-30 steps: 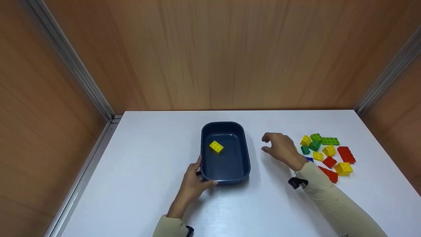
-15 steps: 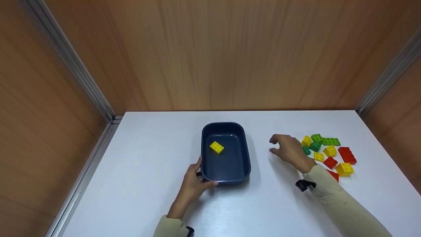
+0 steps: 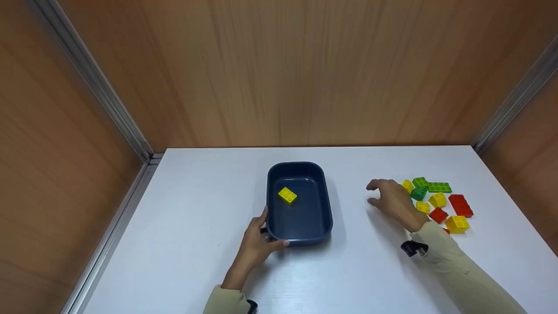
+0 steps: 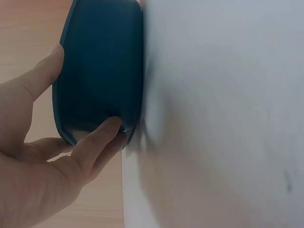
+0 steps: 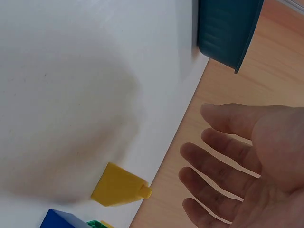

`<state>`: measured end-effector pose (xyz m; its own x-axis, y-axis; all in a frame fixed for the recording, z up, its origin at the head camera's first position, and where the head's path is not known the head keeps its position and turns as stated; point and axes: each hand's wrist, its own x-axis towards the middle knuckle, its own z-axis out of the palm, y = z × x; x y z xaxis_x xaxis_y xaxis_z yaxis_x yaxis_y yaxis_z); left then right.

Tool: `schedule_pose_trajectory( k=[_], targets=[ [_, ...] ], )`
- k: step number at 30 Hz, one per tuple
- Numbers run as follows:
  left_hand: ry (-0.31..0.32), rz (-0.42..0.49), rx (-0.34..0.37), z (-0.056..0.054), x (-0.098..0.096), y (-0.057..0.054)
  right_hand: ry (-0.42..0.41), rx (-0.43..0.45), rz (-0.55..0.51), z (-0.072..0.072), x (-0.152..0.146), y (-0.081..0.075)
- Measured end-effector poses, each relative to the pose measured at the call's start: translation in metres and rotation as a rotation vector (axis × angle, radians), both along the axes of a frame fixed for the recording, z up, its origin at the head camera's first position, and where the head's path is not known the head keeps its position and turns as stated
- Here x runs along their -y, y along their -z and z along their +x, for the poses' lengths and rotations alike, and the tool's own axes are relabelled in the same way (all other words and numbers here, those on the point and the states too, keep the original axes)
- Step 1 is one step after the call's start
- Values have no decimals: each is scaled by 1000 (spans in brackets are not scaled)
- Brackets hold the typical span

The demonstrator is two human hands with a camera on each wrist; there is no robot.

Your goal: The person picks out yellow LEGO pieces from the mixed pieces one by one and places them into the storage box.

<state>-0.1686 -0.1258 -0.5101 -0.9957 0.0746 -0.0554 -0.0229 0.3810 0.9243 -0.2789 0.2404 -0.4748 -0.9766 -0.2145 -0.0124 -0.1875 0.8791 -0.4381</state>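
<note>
A dark blue rectangular container (image 3: 300, 237) stands on the white table with one yellow toy brick (image 3: 287, 195) inside it. At its near left corner my left hand (image 3: 252, 248) holds it, thumb on the near side and fingers along the left wall; the left wrist view shows this grip on the container (image 4: 102, 61) closely. Between the container and the loose bricks hovers my right hand (image 3: 394, 200), fingers spread and loosely bent. Nothing lies in that hand (image 5: 237, 166) in the right wrist view. Nearest below it are a yellow brick (image 5: 121, 186) and a blue brick (image 5: 61, 219).
Loose toy bricks lie at the right of the table (image 3: 196, 205): a red brick (image 3: 461, 206), a yellow brick (image 3: 457, 224), a long green brick (image 3: 439, 187) and several others. My right hand and sleeve hide part of this group. Wooden panels (image 3: 279, 74) enclose the back and sides.
My right hand has moved right, away from the container and over the near edge of the brick group, covering more bricks. The left hand and container have stayed put.
</note>
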Motion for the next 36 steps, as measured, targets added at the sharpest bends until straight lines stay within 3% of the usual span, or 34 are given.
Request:
schedule_pose_trajectory(
  k=[36],
  targets=[
    [-6, -10, -10, 3, 4, 0, 89, 58, 22, 3, -37, 15]
  ],
)
